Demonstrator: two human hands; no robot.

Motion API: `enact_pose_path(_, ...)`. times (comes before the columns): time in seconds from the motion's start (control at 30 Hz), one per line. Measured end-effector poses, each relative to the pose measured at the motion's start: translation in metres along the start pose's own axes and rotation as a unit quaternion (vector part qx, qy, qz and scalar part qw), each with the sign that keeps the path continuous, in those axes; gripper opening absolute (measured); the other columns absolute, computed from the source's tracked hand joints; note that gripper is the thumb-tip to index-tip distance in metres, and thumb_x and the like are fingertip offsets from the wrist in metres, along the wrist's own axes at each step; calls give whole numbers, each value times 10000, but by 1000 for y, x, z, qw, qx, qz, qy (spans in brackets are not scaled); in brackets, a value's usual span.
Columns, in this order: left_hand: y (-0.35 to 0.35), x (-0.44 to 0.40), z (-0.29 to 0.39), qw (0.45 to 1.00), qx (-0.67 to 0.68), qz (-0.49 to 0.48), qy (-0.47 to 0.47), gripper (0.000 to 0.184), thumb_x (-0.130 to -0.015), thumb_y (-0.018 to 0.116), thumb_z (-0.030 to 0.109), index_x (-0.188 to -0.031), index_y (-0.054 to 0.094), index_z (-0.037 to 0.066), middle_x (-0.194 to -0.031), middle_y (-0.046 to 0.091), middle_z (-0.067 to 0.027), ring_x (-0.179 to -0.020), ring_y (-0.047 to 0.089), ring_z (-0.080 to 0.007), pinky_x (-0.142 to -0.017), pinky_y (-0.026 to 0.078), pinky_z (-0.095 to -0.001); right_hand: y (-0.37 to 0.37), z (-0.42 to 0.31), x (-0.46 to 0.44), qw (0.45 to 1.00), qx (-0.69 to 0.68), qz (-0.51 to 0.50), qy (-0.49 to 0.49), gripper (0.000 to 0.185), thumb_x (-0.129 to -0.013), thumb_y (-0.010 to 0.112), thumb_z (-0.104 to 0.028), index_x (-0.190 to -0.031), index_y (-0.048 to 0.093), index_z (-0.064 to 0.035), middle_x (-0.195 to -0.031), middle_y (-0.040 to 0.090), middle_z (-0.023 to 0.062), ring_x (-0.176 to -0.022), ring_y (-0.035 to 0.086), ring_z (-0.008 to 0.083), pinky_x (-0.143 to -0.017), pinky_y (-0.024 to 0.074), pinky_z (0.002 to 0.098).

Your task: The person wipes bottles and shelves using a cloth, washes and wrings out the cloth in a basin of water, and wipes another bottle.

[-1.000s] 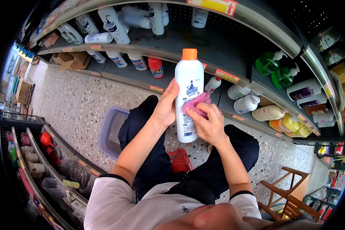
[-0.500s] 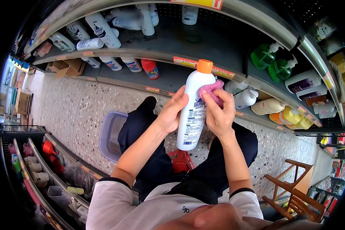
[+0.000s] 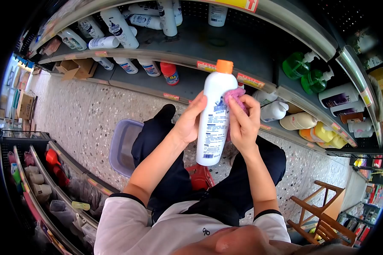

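A tall white bottle with an orange cap stands nearly upright before me, its printed label facing me. My left hand is closed around the bottle's left side. In my right hand is a pink cloth, pinched between thumb and fingers and pressed against the bottle's upper right side, beside the logo. Part of the cloth is hidden behind the right hand.
White bottles stand and lie on the upper shelf. A red-capped can is on the lower shelf; green pump bottles are at right. A grey-purple basin sits on the floor left, a wooden stool right.
My right hand and the cloth have shifted slightly along the bottle's right side, and more cloth shows below the hand. The bottle has moved slightly left and up. My left hand keeps its grip.
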State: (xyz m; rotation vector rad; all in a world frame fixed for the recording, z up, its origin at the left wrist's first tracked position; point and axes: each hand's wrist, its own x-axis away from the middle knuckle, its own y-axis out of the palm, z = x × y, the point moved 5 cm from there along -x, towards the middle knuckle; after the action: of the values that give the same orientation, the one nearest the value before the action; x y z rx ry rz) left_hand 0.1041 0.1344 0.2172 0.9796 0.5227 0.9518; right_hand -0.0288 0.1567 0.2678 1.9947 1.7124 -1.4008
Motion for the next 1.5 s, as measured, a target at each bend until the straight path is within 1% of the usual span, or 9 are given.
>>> enact_pose_path(0.1, -7, 1, 12, 999, 11, 19, 43, 566, -926, 559, 387, -1357, 385, 64, -1197, 554, -97, -1091, 566, -185, -928, 486, -345, 8, -7, 6, 999, -16, -36, -3, 365, -761, 625, 72, -1106, 666, -37, -1053, 535, 151, -895, 582, 279, -756, 484, 321)
enact_pose_path(0.2, -18, 1, 20, 997, -7, 31, 69, 660, -943, 456, 489, -1374, 365, -3, -1300, 503, -208, -1176, 534, -297, -996, 443, -425, 14, -13, 14, 997, -36, -65, -1, 380, -762, 628, 65, -1119, 665, -59, -1056, 540, 149, -893, 586, 276, -747, 487, 321)
enact_pose_path(0.47, -18, 8, 42, 995, 36, 15, 96, 710, -941, 425, 514, -1425, 288, 13, -1353, 434, -256, -1196, 507, -371, -963, 465, -494, 22, -23, 37, 990, -75, -123, -6, 400, -741, 645, 58, -1117, 667, -75, -1038, 555, 138, -872, 585, 277, -745, 485, 332)
enact_pose_path(0.57, -17, 10, 51, 991, 51, 27, 120, 650, -925, 495, 490, -1341, 415, -3, -1221, 560, -214, -1110, 586, -293, -898, 520, -410, 21, -28, 46, 986, -86, -143, -12, 419, -715, 649, 55, -1109, 675, -86, -1025, 557, 126, -842, 578, 273, -727, 481, 335)
enact_pose_path(0.97, -15, 14, 64, 986, 93, -4, 136, 657, -922, 521, 461, -1364, 380, -4, -1280, 512, -226, -1142, 557, -322, -912, 511, -441, 15, -41, 60, 970, -79, -220, -71, 458, -630, 666, 44, -1058, 702, -117, -970, 544, 95, -748, 553, 256, -621, 467, 335)
enact_pose_path(1.07, -25, 11, 59, 985, 116, -20, 123, 720, -930, 447, 517, -1429, 279, 26, -1375, 406, -256, -1231, 465, -390, -919, 456, -608, 13, -38, 58, 970, -66, -221, -80, 451, -634, 660, 28, -1058, 699, -123, -974, 554, 93, -763, 555, 258, -624, 479, 339)
enact_pose_path(1.17, -24, 9, 54, 988, 91, -6, 123, 718, -931, 443, 517, -1427, 283, 23, -1372, 414, -249, -1230, 471, -377, -922, 459, -596, 12, -37, 54, 972, -49, -215, -85, 450, -639, 652, 15, -1063, 696, -130, -981, 561, 91, -779, 558, 259, -625, 489, 340)
enact_pose_path(1.33, -18, 6, 42, 994, 36, 24, 103, 690, -944, 418, 514, -1409, 317, 14, -1342, 455, -231, -1207, 503, -340, -960, 467, -492, 13, -34, 48, 978, -16, -189, -89, 450, -635, 645, 21, -1055, 698, -133, -972, 555, 89, -772, 562, 252, -614, 490, 338)
enact_pose_path(1.5, -15, 2, 27, 996, 13, 37, 84, 684, -940, 433, 516, -1385, 350, 2, -1306, 489, -221, -1177, 529, -318, -974, 459, -458, 12, -27, 34, 984, -3, -151, -92, 456, -633, 637, 31, -1055, 697, -130, -965, 545, 89, -748, 553, 249, -600, 485, 335)
